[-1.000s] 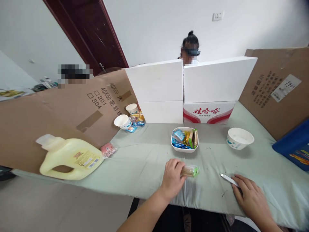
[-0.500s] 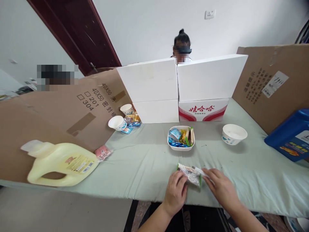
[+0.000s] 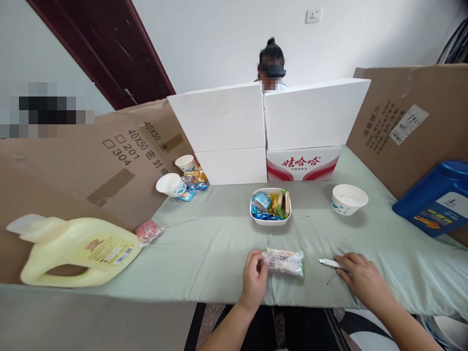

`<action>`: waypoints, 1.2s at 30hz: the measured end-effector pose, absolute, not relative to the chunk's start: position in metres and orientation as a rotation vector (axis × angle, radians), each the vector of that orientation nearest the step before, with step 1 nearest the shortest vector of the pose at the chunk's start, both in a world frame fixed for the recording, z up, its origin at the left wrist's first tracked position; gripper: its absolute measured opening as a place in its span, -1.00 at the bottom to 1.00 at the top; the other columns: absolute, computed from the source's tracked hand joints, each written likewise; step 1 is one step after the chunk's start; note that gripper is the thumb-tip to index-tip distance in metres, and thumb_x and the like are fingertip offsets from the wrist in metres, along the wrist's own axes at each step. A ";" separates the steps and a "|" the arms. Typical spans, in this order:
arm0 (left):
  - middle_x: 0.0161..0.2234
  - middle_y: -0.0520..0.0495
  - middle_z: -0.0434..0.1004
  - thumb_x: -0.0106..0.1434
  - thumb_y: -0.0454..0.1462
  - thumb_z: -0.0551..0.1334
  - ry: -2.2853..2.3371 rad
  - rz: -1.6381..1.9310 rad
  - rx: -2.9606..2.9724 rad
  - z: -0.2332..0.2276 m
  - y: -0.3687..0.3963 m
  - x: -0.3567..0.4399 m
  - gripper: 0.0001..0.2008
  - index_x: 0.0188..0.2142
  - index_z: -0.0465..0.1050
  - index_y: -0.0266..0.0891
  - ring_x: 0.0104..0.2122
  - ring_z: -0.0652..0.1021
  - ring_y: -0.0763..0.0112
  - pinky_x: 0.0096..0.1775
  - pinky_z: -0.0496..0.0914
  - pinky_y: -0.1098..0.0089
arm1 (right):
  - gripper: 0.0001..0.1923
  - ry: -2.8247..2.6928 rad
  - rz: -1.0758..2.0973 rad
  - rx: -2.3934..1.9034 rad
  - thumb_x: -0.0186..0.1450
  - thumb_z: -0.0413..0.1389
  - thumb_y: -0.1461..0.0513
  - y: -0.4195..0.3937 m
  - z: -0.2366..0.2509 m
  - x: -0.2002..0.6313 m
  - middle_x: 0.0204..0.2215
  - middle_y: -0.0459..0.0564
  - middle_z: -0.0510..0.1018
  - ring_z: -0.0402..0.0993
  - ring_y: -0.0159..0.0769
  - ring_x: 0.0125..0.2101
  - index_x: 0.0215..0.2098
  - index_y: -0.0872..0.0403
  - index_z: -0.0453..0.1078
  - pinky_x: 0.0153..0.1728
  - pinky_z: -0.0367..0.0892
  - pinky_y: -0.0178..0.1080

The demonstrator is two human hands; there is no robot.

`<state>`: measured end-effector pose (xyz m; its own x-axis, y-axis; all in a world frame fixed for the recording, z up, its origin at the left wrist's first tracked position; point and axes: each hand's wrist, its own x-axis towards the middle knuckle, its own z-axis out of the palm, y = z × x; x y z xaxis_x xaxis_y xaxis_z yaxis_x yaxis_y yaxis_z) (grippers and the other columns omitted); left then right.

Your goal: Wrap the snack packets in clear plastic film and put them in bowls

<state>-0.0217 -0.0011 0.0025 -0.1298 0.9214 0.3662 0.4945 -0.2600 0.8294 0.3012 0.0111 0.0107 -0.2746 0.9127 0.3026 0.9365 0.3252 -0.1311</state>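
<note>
My left hand [image 3: 255,279] pinches the left end of a clear snack packet [image 3: 285,262] with a green edge, lying flat on the pale green table cover [image 3: 204,253] near the front edge. My right hand [image 3: 360,278] rests on the cover to the right, fingers on a small white and metal tool [image 3: 329,263]. The tool's tip lies a short gap from the packet. Beyond the packet stands a white square bowl [image 3: 270,206] filled with several wrapped snacks.
A white round bowl [image 3: 349,198] sits at right, a blue jug [image 3: 435,197] further right. A yellow detergent jug [image 3: 73,248] lies at left beside a pink packet [image 3: 148,231]. Two paper cups [image 3: 170,184] and white boxes [image 3: 263,131] stand behind; a person sits beyond them.
Half a second ago both hands were on the packet. My right hand has since drawn away to the right with the tool. The packet now lies flatter, held by my left hand alone.
</note>
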 end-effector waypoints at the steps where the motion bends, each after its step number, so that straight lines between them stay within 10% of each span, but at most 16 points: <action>1: -0.28 -0.08 0.39 0.35 -0.15 0.09 1.566 1.391 1.636 0.003 -0.001 -0.022 -0.79 -0.33 0.33 -0.22 -0.28 0.48 0.37 -0.24 0.44 0.37 | -0.67 -2.223 -0.115 -1.645 0.35 -0.05 0.07 0.009 0.011 0.297 -0.25 0.07 0.53 0.45 -0.12 -0.23 -0.11 -0.02 0.47 -0.25 0.35 -0.10; 8: -0.20 -0.09 0.37 0.32 -0.20 0.13 1.472 1.487 1.457 0.001 -0.007 -0.027 -0.87 -0.31 0.25 -0.21 -0.24 0.48 0.39 -0.19 0.42 0.38 | -0.36 -2.251 0.109 -1.208 0.27 0.12 0.07 0.007 0.045 0.204 0.07 0.16 0.39 0.27 -0.04 0.10 0.24 0.09 0.10 0.07 0.23 0.02; 14: 0.01 -0.20 0.32 0.24 -0.39 0.02 1.636 1.705 1.670 0.008 -0.020 -0.050 -0.73 -0.06 0.22 -0.18 -0.02 0.45 0.26 -0.09 0.43 0.24 | -0.70 -2.467 0.334 -1.026 0.32 -0.05 0.36 -0.003 0.070 0.200 -0.33 -0.09 0.51 0.43 -0.29 -0.23 -0.05 -0.02 0.36 0.19 0.01 0.09; 20: 0.07 -0.22 0.40 0.25 -0.39 0.10 1.374 0.873 2.641 0.055 -0.023 -0.036 -0.45 0.24 0.10 -0.22 0.16 0.32 0.06 0.16 0.19 -0.07 | -0.77 -2.541 0.451 -1.221 0.38 -0.03 0.19 -0.016 0.068 0.219 -0.23 -0.03 0.51 0.47 -0.22 -0.23 -0.03 -0.02 0.35 -0.17 0.34 -0.13; 26: -0.46 -0.02 0.47 0.31 -0.42 0.07 1.227 0.579 2.806 0.053 -0.044 -0.019 -0.79 -0.30 0.45 -0.18 -0.26 0.49 0.29 0.03 0.30 0.06 | -0.73 -2.492 0.356 -1.396 0.42 -0.15 0.22 -0.022 0.066 0.223 -0.38 -0.04 0.52 0.48 -0.25 -0.37 -0.23 0.02 0.40 -0.34 0.29 -0.22; 31: -0.45 -0.06 0.46 0.22 -0.19 0.26 1.255 0.428 2.741 0.039 -0.060 -0.018 -0.84 -0.41 0.42 -0.22 -0.35 0.47 0.22 -0.35 0.42 0.26 | -0.76 -2.609 0.440 -1.301 0.36 -0.05 0.29 -0.034 0.073 0.207 -0.43 -0.05 0.52 0.46 -0.24 -0.36 -0.41 0.02 0.38 -0.35 0.27 -0.23; 36: -0.32 -0.11 0.49 0.29 -0.45 0.06 1.364 0.489 2.756 0.049 -0.033 -0.013 -0.81 -0.33 0.43 -0.25 -0.23 0.49 0.22 -0.22 0.45 0.23 | -0.83 -2.582 0.281 -1.454 0.29 0.02 0.32 -0.029 0.057 0.203 -0.46 -0.03 0.51 0.47 -0.18 -0.40 -0.44 0.03 0.37 -0.39 0.31 -0.18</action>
<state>-0.0125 -0.0329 0.0492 0.5669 0.7796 0.2661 0.7710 -0.6159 0.1620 0.2028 -0.0289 0.0570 -0.5125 0.8571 0.0512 0.8260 0.5085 -0.2432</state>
